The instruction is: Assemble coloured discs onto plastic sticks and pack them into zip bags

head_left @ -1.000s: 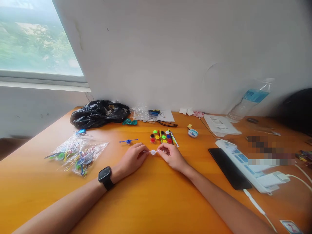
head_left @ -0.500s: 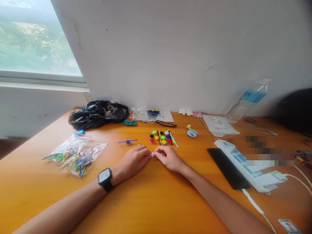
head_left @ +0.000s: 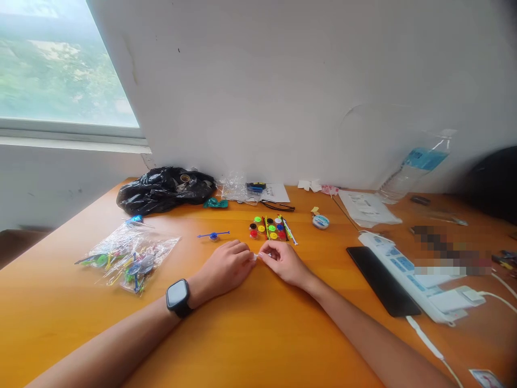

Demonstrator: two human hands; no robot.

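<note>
Both hands meet over the middle of the table, pinching a small white piece [head_left: 256, 256] whose kind I cannot make out. My left hand [head_left: 224, 269], with a black watch on its wrist, is closed on its left side. From the right, my right hand [head_left: 285, 264] holds it between thumb and forefinger. Just beyond the fingers lie several coloured round plastic pieces [head_left: 272, 228] beside thin yellow, black and white sticks [head_left: 288, 230]. A blue stick with a round blue piece [head_left: 214, 236] rests behind my left hand.
Clear plastic bags of coloured parts [head_left: 133, 258] lie at left, a black plastic bag [head_left: 161, 191] behind them. To the right are a round white container [head_left: 321, 221], a black phone [head_left: 382, 281], a power strip [head_left: 407, 275] with cables and a water bottle [head_left: 416, 170].
The view has shifted slightly, so everything sits a little farther right. Both hands keep their pinch on the small white piece, with the fingertips barely moved.
</note>
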